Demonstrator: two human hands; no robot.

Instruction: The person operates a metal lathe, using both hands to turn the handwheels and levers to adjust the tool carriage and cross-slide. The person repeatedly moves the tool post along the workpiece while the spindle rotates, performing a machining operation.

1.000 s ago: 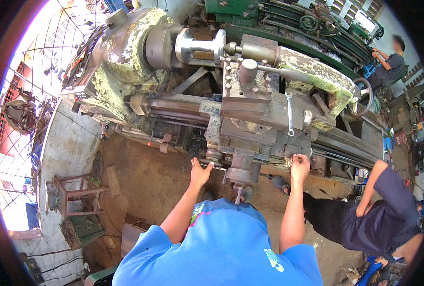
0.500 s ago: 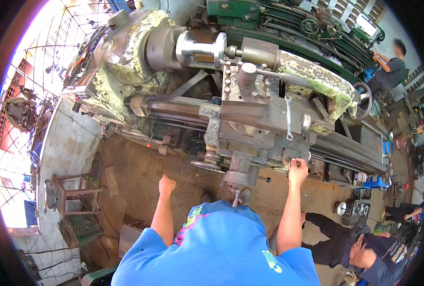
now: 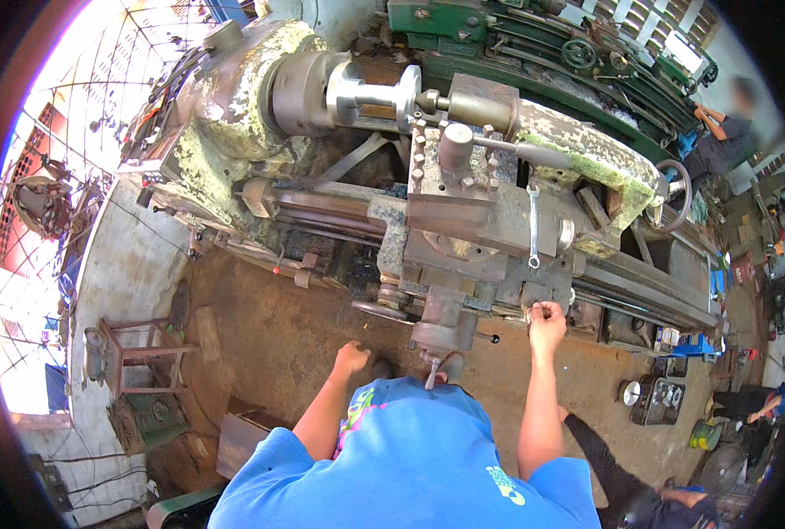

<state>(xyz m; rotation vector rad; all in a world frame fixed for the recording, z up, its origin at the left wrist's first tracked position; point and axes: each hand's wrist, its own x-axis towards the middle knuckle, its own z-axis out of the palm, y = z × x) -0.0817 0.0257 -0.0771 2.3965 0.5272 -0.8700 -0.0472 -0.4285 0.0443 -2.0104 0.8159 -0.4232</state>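
My left hand (image 3: 352, 357) hangs loosely fisted in the air, left of the cross-slide crank (image 3: 433, 370), with nothing visible in it. My right hand (image 3: 547, 324) has its fingers pinched together at the front of the lathe carriage (image 3: 516, 286); whatever they grip there is hidden. Above that hand a combination wrench (image 3: 534, 227) lies on the carriage. A shiny flanged metal workpiece (image 3: 377, 95) sits between the chuck (image 3: 306, 95) and the tailstock center (image 3: 429, 100). Beside it stands the tool post (image 3: 456, 145) with its clamp handle pointing right.
The large handwheel (image 3: 382, 310) and a ball-ended lever (image 3: 493, 339) stick out toward me. A small wooden stand (image 3: 150, 353) is at the left. One person (image 3: 723, 132) works at the green lathe (image 3: 534, 84); another, in dark clothes (image 3: 613, 467), is close at my lower right.
My left hand has moved right and slightly down, toward the cross-slide crank. My right hand stays at the carriage front. The person in dark clothes at lower right has shifted down in the picture.
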